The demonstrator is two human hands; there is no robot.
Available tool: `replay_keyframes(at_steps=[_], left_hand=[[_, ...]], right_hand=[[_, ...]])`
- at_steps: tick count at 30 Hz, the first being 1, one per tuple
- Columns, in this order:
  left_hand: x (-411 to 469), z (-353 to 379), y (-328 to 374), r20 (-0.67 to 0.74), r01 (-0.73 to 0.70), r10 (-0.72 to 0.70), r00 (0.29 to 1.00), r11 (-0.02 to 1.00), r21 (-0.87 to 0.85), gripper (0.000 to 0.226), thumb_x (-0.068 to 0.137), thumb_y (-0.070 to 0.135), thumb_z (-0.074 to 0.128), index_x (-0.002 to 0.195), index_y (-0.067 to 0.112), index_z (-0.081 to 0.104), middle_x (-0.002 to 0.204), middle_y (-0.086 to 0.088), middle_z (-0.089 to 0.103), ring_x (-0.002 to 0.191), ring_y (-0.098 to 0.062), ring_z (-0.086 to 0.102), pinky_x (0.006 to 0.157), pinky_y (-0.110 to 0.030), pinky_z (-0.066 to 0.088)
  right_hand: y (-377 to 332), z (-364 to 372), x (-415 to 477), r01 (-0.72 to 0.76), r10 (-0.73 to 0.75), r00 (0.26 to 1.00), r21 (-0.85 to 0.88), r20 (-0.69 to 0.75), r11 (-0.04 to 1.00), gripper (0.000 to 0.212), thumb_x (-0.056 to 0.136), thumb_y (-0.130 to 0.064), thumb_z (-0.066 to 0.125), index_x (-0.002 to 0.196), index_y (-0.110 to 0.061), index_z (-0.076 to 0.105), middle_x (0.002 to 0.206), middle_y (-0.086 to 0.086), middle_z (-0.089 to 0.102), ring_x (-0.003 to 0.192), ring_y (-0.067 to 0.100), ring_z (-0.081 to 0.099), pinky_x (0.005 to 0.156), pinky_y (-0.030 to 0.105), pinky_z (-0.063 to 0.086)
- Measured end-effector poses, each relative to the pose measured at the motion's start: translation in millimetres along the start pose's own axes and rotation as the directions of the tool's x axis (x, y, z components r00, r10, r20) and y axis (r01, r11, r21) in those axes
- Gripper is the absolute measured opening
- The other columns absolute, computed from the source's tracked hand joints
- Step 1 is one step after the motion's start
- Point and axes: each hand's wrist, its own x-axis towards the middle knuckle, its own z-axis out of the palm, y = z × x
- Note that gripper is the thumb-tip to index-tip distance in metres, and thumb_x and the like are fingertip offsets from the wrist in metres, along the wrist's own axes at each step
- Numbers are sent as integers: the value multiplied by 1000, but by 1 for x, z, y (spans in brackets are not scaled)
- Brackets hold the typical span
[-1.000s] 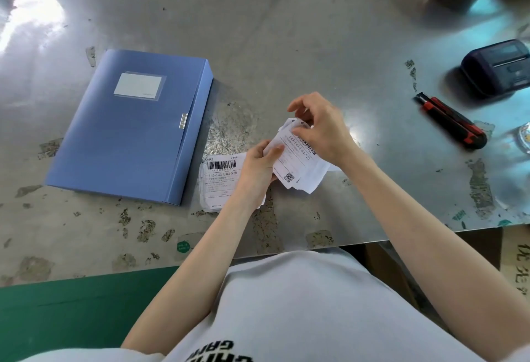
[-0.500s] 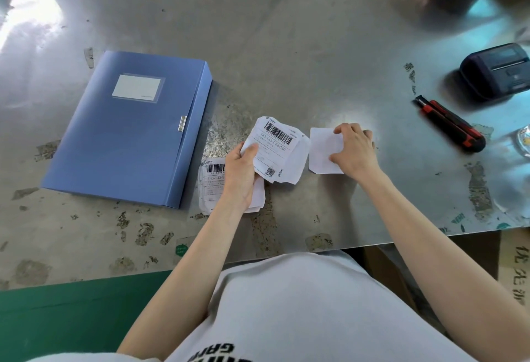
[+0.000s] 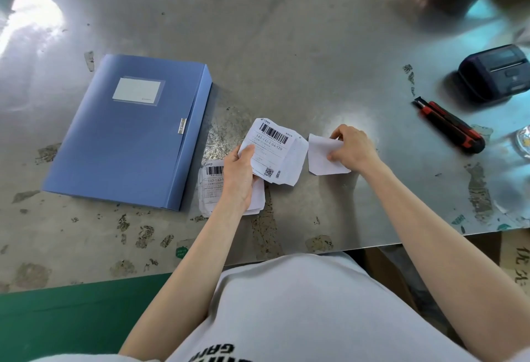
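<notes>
My left hand (image 3: 240, 173) grips a small stack of white shipping labels (image 3: 275, 152) with a barcode on top, held just above the metal table (image 3: 286, 46). Under that hand lies another pile of barcode labels (image 3: 212, 182) flat on the table. To the right, my right hand (image 3: 351, 146) pinches a single blank-side-up white label (image 3: 319, 158) that lies on the table, its fingers curled over the label's right edge.
A blue file box (image 3: 126, 135) lies closed to the left of the labels. At the right are a red and black utility knife (image 3: 450, 125) and a dark portable label printer (image 3: 494, 72). The table's front edge runs just before my torso.
My right hand pulled one label out of the stack, carried it to the right and laid it face down on the table. The left hand kept hold of the stack.
</notes>
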Motion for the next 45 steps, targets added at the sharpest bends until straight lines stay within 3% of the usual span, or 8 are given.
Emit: replay_keyframes(at_steps=[6,10,17,24,32,36,40,45], left_hand=[[1,-1,0,-20,-14,14,1000,1000,2,19,98,12,46,96,14,66,85,4,76,79,-12,72,62,-28,58],[1,2,-2,-6,30,-30,1000,1000,-7,15,97,13,49,93,15,63,84,3,74,77,-11,69,71,-32,56],[0,9,0,18,66,-66,998,998,4,18,98,18,48,89,11,62,80,-4,65,71,-15,59,57,-26,50],[1,4,1,16,95,-95,995,995,-19,26,97,19,44,111,4,61,89,-10,62,73,-18,58,58,-29,46],[0,2,2,50,118,-114,992,988,-99,21,99,26,46,96,15,64,77,2,74,66,-11,67,53,-25,52],[-2,2,2,142,57,-55,988,998,-12,12,94,12,55,93,13,66,78,1,74,70,-11,68,56,-25,53],[-5,5,1,122,14,-11,993,1000,-17,14,93,7,55,97,14,67,87,0,74,80,-14,68,72,-31,54],[-7,9,2,87,-79,86,993,993,-84,11,93,3,55,94,11,63,97,-5,71,91,-20,66,85,-36,52]], right_hand=[[-16,-14,-7,85,31,980,563,-195,822,27,74,-5,67,64,-19,46,61,-8,43,57,9,38,47,15,29],[-44,-23,-25,325,-103,926,625,-364,710,32,74,-3,66,65,-25,45,61,-14,44,53,-1,37,51,12,30],[-60,4,-49,471,-389,882,543,-267,695,27,72,19,57,76,-7,62,98,5,64,85,9,61,76,9,45],[-51,12,-48,443,-418,887,609,-195,658,37,69,22,49,64,-15,57,106,1,63,103,14,59,85,19,46],[-52,0,-43,376,-410,907,625,-98,683,45,64,23,38,54,-15,60,126,0,57,124,12,49,91,12,39],[-56,0,-42,400,-419,903,544,-96,737,44,70,18,42,65,-15,71,130,0,55,127,17,45,100,30,38],[-59,4,-45,391,-357,920,478,-165,786,43,81,8,46,110,-14,68,141,0,48,130,13,40,101,23,39],[-47,6,-51,108,-113,992,877,-61,468,59,78,-30,61,132,-16,40,129,2,55,117,12,55,93,22,47]])
